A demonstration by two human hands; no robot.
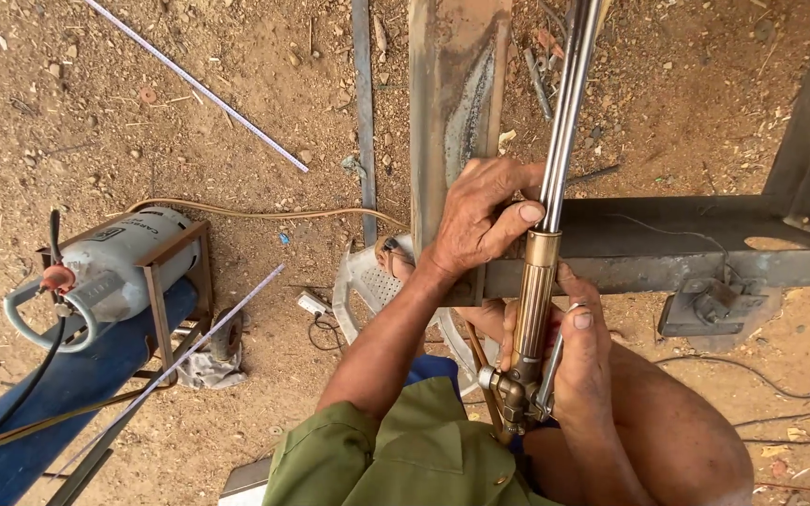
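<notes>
We see the left hand clamped around the cutting torch's steel tubes above a rusty steel beam, the right hand gripping its brass handle below.

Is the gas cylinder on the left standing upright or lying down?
Lying down. The gas cylinder rests on its side in a metal frame above the dirt, its valve end and handle pointing left.

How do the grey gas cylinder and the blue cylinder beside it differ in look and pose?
The grey gas cylinder is short and sits in a rusty metal frame; the blue cylinder is longer and lies bare. The grey one shows its valve and handle; the blue one's end is out of view. Both lie on the dirt.
</notes>
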